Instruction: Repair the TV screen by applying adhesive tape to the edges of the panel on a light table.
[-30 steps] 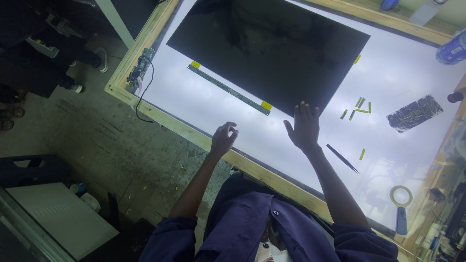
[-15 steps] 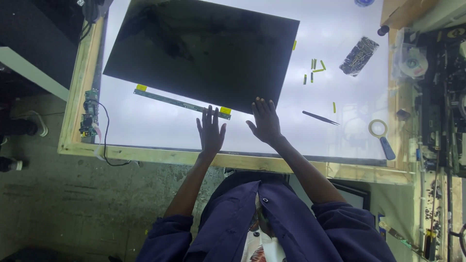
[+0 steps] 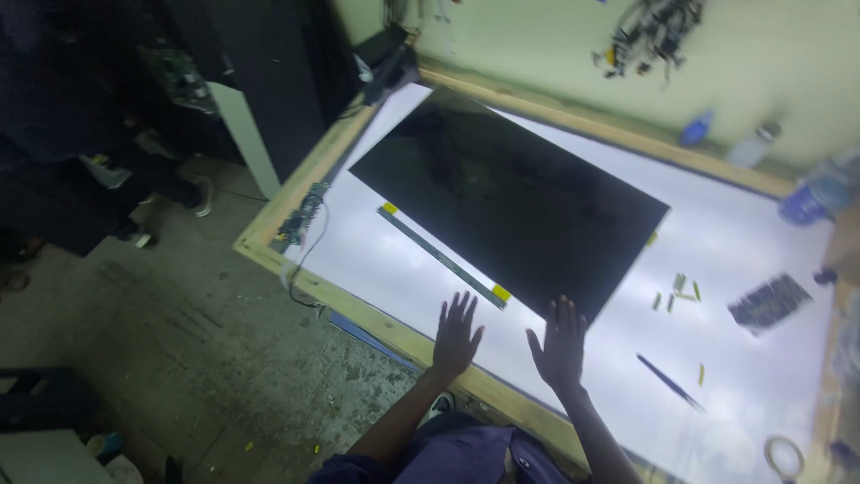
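A large black rectangular panel (image 3: 511,202) lies flat on a lit white table surface (image 3: 761,376) framed in wood. Along its near edge runs a thin grey strip (image 3: 439,255) with yellow tape at both ends. My left hand (image 3: 457,336) rests open on the white surface, just in front of the strip's near end. My right hand (image 3: 560,345) lies open with spread fingers, its fingertips at the near corner of the black panel. Neither hand holds anything.
Small yellow-green pieces (image 3: 678,291), a dark ribbed part (image 3: 769,303), a thin dark tool (image 3: 669,383) and a tape roll (image 3: 785,454) lie on the right of the table. Bottles (image 3: 811,193) stand at the far edge. A small circuit board (image 3: 298,221) hangs at the left frame.
The view has swung and tilted, so the table now runs diagonally. Both hands stay flat near the panel's corner, the left hand a little nearer the strip's end.
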